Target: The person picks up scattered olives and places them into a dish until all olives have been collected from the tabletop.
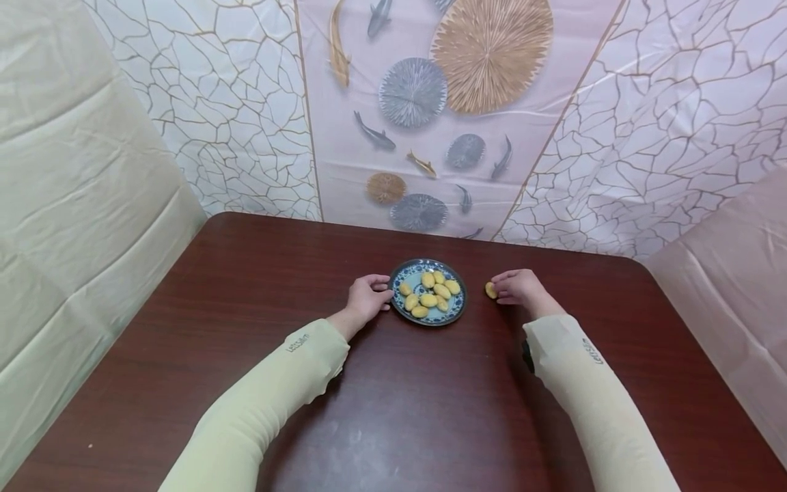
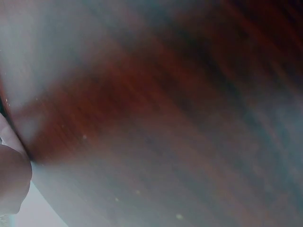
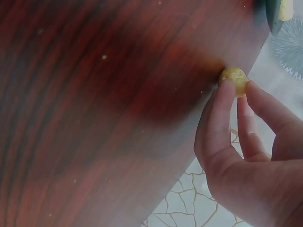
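My left hand (image 1: 367, 298) is at the left side of a round blue-patterned plate (image 1: 402, 272), its thumb and fingers gripping the rim. Several small yellow oval fruits (image 1: 428, 300) lie on that plate. To the right of the plate, my right hand (image 1: 519, 288) pinches one more yellow fruit (image 3: 233, 76) between thumb and fingertips, low over the tabletop. In the left wrist view only part of the left hand (image 2: 14, 177) shows at the edge, and the plate is outside that picture.
The dark reddish-brown table (image 1: 406, 410) reaches back to a patterned cloth wall (image 1: 246, 116) with fish and round motifs. Pale draped fabric (image 1: 80, 205) hangs along the left side, and more stands at the right. The plate sits towards the table's far edge.
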`<state>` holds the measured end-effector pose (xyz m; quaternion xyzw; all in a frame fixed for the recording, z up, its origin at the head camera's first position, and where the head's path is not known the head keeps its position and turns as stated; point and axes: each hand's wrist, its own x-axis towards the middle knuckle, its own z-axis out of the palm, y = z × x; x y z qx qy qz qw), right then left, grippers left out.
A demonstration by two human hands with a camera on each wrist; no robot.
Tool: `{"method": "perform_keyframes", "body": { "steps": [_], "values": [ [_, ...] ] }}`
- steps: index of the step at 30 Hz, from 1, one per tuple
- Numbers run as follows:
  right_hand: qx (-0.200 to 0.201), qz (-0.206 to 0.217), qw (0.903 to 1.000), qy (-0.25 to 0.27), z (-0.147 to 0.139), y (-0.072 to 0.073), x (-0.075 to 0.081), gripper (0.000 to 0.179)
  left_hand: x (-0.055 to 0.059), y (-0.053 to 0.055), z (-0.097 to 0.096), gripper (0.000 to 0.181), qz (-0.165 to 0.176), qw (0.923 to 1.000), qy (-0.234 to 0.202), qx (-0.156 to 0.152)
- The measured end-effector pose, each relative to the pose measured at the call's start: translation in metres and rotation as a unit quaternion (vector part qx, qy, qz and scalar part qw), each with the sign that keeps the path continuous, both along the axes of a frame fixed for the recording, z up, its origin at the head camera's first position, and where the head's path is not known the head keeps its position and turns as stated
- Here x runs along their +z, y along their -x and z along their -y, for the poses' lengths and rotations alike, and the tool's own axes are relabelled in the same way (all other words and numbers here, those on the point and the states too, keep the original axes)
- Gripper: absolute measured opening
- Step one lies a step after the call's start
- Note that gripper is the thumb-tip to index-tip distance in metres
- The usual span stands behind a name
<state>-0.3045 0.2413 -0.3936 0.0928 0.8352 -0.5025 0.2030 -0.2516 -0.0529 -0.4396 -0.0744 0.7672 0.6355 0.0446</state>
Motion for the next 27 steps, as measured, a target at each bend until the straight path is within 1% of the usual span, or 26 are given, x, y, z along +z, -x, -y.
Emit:
{"method": "perform_keyframes", "body": {
  "steps": [8, 16, 20, 24, 27],
  "values": [
    [-0.006, 0.008, 0.9998, 0.019, -0.0014, 0.0002, 0.0009, 0.041, 0.0001, 0.0003, -0.0005, 0.035, 0.0, 1.0, 0.005, -0.001],
    [-0.007, 0.027, 0.9981, 0.055, -0.0024, -0.0005, 0.0006, 0.043, -0.0015, 0.0013, -0.0003, 0.034, 0.001, 1.0, 0.0, 0.001],
    [-0.011, 0.034, 0.9971, 0.067, -0.0008, 0.0, 0.0012, 0.045, -0.001, 0.0009, -0.0006, 0.034, -0.004, 1.0, 0.0, 0.001],
    [-0.016, 0.035, 0.9963, 0.077, 0.0026, 0.0014, 0.0026, 0.046, 0.0, 0.0004, -0.001, 0.035, -0.006, 1.0, 0.0, 0.003],
    [-0.009, 0.032, 0.9962, 0.08, 0.0063, 0.0023, 0.0038, 0.046, 0.0005, -0.0002, -0.0013, 0.035, -0.004, 1.0, -0.001, 0.002]
  ]
}}
